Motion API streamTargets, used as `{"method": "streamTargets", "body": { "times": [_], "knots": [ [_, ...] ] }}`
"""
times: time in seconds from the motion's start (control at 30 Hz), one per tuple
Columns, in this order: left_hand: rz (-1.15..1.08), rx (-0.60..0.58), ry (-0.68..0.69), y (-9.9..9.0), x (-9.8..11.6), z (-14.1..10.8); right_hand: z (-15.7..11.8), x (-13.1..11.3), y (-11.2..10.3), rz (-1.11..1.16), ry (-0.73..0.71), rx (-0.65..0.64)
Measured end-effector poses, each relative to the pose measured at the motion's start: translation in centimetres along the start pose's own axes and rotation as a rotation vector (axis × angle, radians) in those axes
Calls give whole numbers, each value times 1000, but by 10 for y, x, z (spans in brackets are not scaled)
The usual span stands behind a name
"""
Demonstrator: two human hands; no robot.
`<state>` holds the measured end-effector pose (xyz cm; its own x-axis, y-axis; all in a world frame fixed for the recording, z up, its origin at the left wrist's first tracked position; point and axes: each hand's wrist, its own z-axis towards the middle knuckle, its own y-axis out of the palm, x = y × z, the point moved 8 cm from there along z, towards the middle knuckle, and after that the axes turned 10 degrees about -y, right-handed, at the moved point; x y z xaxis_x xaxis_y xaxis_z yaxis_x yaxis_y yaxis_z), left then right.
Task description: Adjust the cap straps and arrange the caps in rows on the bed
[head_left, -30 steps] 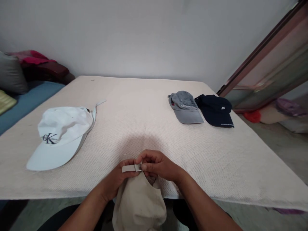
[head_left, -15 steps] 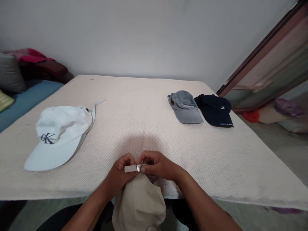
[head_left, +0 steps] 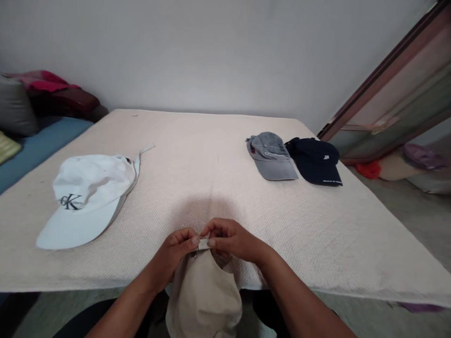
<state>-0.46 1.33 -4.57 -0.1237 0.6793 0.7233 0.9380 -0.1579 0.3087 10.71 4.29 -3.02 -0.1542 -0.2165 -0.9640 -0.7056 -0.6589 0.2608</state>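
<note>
A beige cap [head_left: 207, 295] hangs at the table's front edge, its back strap [head_left: 204, 244] uppermost between my hands. My left hand [head_left: 178, 251] pinches the strap from the left, thumb on top. From the right, my right hand [head_left: 230, 238] grips the same strap between thumb and fingers. A small metal piece shows just below my left thumb. On the left of the table lies a white cap [head_left: 95, 183] with dark letters and a loose strap end.
The cloth-covered table [head_left: 190, 136] meets a wall at its back. A grey cap [head_left: 273, 157] and a navy cap [head_left: 315, 159] lie side by side at the right. Cushions [head_left: 16, 105] sit beyond the left edge.
My left thumb has moved onto the strap near my right thumb, and the long strap end that stuck out leftward is no longer visible. The buckle is no longer between my fingertips.
</note>
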Motion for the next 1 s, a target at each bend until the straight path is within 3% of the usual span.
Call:
{"method": "streamTargets", "body": {
  "times": [0.33, 0.67, 0.8, 1.0],
  "knots": [
    [42, -11, -8, 0, 0, 0, 1, 1, 0, 91, -23, 74],
    [22, -64, -59, 5, -1, -1, 2, -4, 3, 33, -63, 71],
    [-55, -133, -117, 6, -3, -3, 1, -6, -1, 4, -48, 90],
    [-88, -181, -91, 4, -1, -4, 1, -5, 1, 45, -36, 50]
  ]
}}
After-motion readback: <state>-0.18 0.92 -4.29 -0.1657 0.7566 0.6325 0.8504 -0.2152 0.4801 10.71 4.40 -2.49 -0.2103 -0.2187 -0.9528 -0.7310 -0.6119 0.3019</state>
